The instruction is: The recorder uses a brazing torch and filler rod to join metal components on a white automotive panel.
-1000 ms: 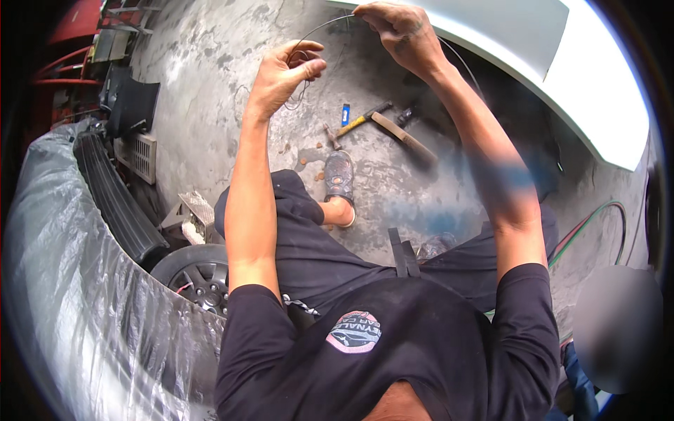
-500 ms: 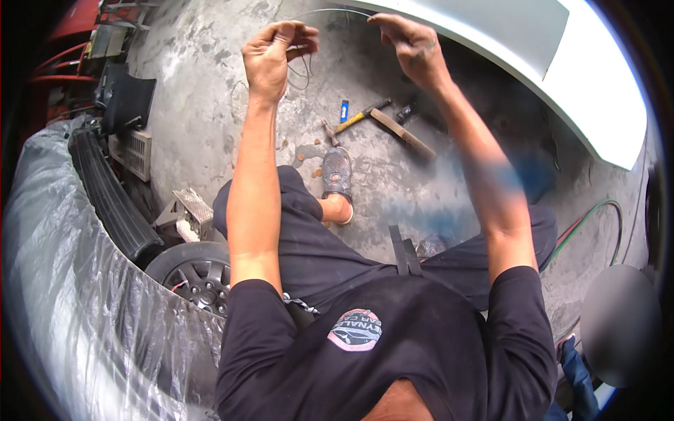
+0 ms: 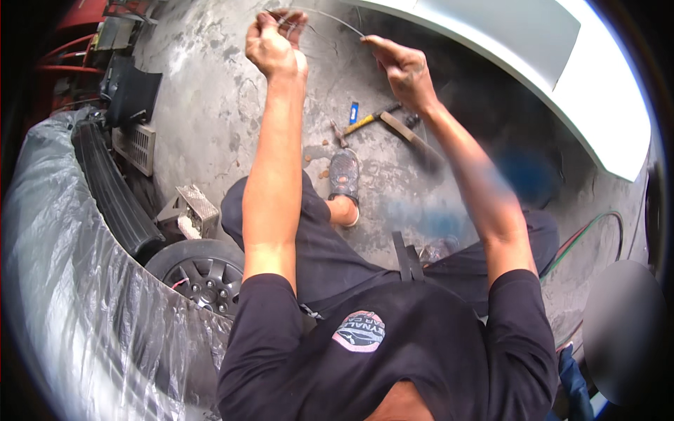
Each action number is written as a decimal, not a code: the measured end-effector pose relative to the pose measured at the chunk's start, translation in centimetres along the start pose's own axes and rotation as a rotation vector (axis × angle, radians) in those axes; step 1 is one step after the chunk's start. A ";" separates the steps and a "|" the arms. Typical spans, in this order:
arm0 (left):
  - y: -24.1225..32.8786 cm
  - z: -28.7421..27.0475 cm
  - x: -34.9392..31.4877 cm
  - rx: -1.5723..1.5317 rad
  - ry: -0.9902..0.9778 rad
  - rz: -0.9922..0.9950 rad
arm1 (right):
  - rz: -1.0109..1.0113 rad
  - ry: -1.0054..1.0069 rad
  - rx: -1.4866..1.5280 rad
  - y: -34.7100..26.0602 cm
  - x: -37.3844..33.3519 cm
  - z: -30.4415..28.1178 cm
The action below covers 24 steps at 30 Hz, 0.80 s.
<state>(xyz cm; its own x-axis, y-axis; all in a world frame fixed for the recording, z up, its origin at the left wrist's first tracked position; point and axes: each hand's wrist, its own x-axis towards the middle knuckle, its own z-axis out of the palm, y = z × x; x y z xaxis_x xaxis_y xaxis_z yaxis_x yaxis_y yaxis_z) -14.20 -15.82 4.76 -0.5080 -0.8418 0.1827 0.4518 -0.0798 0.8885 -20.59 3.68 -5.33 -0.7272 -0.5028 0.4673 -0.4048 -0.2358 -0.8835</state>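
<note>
A thin, pale wire [image 3: 344, 24] arcs between my two raised hands above the concrete floor. My right hand [image 3: 407, 74] pinches one end of it between thumb and forefinger, the other fingers curled in. My left hand [image 3: 277, 48], near the top edge, has its fingers bent around the other part of the wire, with thin strands showing across them. How firmly the left fingers close is partly hidden. Below the hands lie a hammer [image 3: 364, 123] with a yellow and black handle, a small blue object [image 3: 354, 112] and a long, brownish block [image 3: 407, 132].
A large white panel [image 3: 604, 119] curves along the upper right. At left stand a plastic-covered vehicle part [image 3: 63, 266], a wheel [image 3: 207, 286], a metal stand [image 3: 196, 210] and a grey crate [image 3: 135, 149]. Hoses [image 3: 597, 216] lie at right, near another person's blue-clad leg [image 3: 576, 379].
My left hand has moved slightly right and up. My right hand has come down a little toward me, so the wire now slopes down to it. The view has shifted slightly.
</note>
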 end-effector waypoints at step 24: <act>8.0 -2.1 -0.6 0.986 -0.655 0.172 | -0.138 -0.391 -0.283 -3.9 4.1 -5.5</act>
<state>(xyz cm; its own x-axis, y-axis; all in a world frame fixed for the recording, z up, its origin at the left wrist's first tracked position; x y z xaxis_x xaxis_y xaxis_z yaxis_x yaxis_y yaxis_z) -8.72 -17.04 10.87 -0.9023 -0.3465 0.2566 -0.0613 0.6921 0.7191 -25.03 7.09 0.17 -0.4160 -0.7695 0.4846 -0.6566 -0.1145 -0.7455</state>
